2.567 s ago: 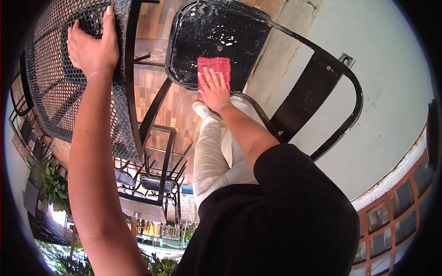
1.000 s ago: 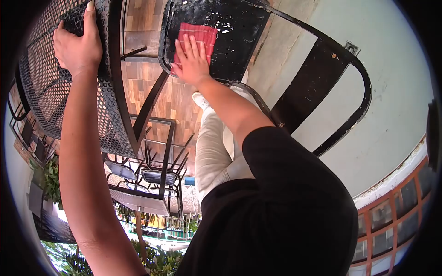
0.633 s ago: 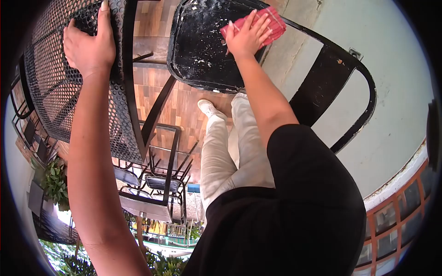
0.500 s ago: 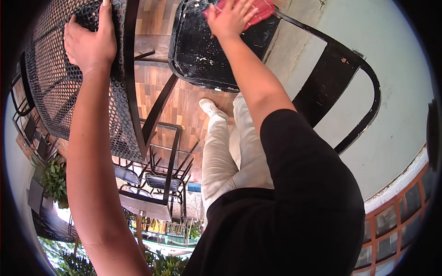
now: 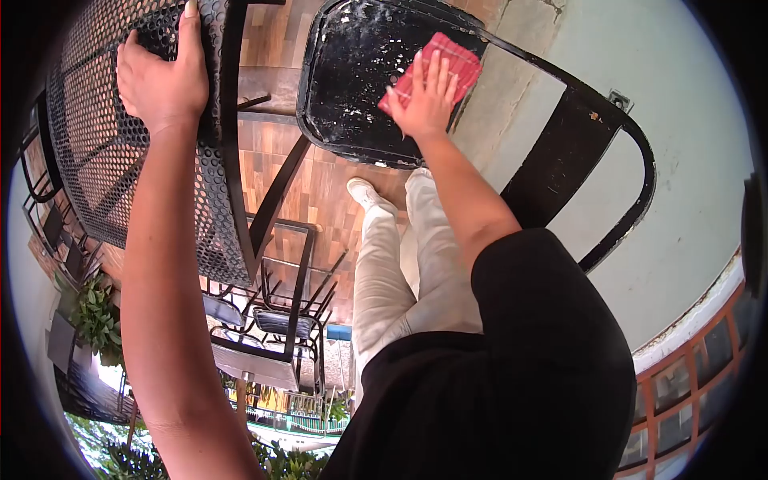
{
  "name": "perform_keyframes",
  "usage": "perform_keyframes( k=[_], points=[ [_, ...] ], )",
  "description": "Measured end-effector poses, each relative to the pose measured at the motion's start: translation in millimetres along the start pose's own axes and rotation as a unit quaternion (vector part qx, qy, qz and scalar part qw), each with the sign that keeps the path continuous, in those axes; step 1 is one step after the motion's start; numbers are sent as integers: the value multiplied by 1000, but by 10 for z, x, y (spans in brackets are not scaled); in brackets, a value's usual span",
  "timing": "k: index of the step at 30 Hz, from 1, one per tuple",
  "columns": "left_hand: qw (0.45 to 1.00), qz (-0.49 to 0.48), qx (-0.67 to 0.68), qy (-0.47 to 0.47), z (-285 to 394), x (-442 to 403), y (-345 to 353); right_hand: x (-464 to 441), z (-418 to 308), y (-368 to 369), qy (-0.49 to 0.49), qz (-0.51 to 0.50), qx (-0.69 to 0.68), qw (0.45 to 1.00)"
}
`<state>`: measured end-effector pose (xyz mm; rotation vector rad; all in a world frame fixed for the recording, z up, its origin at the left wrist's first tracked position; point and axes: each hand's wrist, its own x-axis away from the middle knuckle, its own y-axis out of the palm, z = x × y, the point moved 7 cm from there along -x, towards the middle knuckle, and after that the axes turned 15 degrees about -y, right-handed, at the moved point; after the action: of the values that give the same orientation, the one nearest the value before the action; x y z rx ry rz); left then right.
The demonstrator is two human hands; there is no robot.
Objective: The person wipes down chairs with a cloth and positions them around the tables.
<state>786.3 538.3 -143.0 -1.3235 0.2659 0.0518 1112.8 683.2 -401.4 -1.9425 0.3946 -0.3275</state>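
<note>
Red cloth point(image 5: 463, 62) (white-striped) under spread fingers point(image 5: 434, 74) of the right hand point(image 5: 426, 110), on black seat point(image 5: 352, 72)

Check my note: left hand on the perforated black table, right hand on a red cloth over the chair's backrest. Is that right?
Not quite: the head view shows the red cloth under the right hand on the chair's seat, not its backrest. The rest stands.

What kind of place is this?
It looks like a café or restaurant patio, though I can't be sure. There's a black chair by a mesh table, more chairs farther off, and leafy plants.
</note>
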Motion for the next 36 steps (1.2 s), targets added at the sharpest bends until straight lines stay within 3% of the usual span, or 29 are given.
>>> perform_keyframes(
  k=[2, 6, 10, 14, 16, 18, 22, 23, 25, 29, 33, 34, 36],
  points=[
    [1000, -3, -2, -3, -4, 28, 2, -412, 210, -171, 47, 120, 6, 992],
    [1000, 10, 17, 22, 11, 75, -38, -1225, -51, -229, 81, 161, -25, 983],
    [1000, 4, 16, 19, 37, 50, -24, -1584, -815, 83, -72, 91, -32, 993],
    [999, 28, -6, 45, 15, 37, -1, -1041, -1243, 222, -231, -13, -48, 972],
    [999, 4, 22, 24, 12, 8, 17, -604, -1197, 216, -243, -22, -95, 965],
    [999, -8, 35, 12, -12, 10, 26, -147, -998, 196, -215, -66, -100, 969],
    [999, 0, 28, 21, -27, 39, 15, 230, -199, -53, -76, -48, -18, 996],
    [999, -1, 26, 19, -24, 48, 9, 133, -106, -62, -78, -45, -17, 996],
    [1000, 0, 27, 14, 10, 54, 0, -233, 272, -202, 41, 70, -34, 996],
    [1000, -1, 24, 6, 30, 87, -16, -1175, 309, -250, 103, 134, 16, 986],
    [1000, -5, 22, 5, 23, 85, -12, -1588, -511, 28, -67, 77, 20, 995],
    [1000, -3, 20, 4, 29, 78, -12, -1544, -668, 41, -68, 78, 17, 994],
    [1000, -7, 27, 3, 38, 74, -8, -1267, -1166, 171, -208, -26, -15, 978]
  ],
)
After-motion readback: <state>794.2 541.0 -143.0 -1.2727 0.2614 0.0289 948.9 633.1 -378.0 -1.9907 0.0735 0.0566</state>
